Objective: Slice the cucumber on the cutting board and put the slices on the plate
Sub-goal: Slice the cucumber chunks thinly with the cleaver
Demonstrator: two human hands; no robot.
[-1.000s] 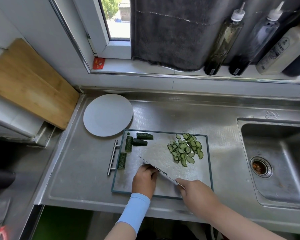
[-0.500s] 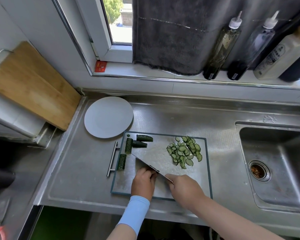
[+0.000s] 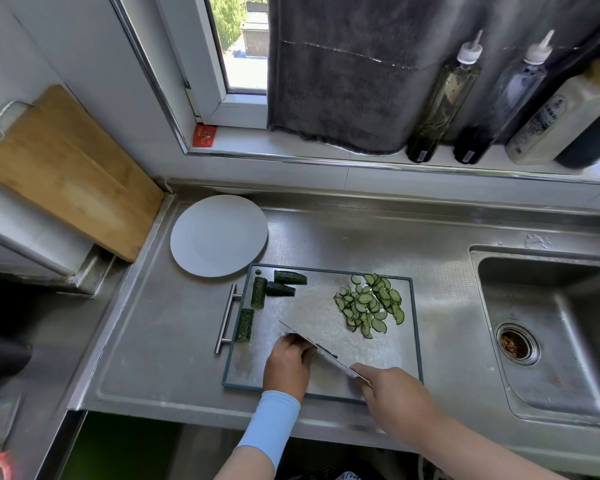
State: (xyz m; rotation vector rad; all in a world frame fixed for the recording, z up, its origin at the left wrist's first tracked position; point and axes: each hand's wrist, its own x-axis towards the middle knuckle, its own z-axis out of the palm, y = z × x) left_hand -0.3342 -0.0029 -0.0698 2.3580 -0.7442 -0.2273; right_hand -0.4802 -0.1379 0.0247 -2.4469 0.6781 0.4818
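Slicing is the step in hand: the right hand (image 3: 395,396) grips the knife (image 3: 314,345), its blade against the curled left hand (image 3: 288,363), though whether cucumber sits under those fingers (image 3: 293,342) I cannot tell. Cut slices (image 3: 368,304) lie heaped at the right of the cutting board (image 3: 312,306), four uncut pieces (image 3: 258,292) at its left, the plate (image 3: 219,235) bare of them; next needs thin cuts, fingertips tucked. Labels on the bottles (image 3: 444,95) and the red sticker (image 3: 204,136) are unreadable.

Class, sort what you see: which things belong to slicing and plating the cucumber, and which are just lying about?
Part of the job: knife, cutting board, cucumber chunks, slices, plate, left hand, right hand.

Lying about: wooden board, bottles, towel, sink.
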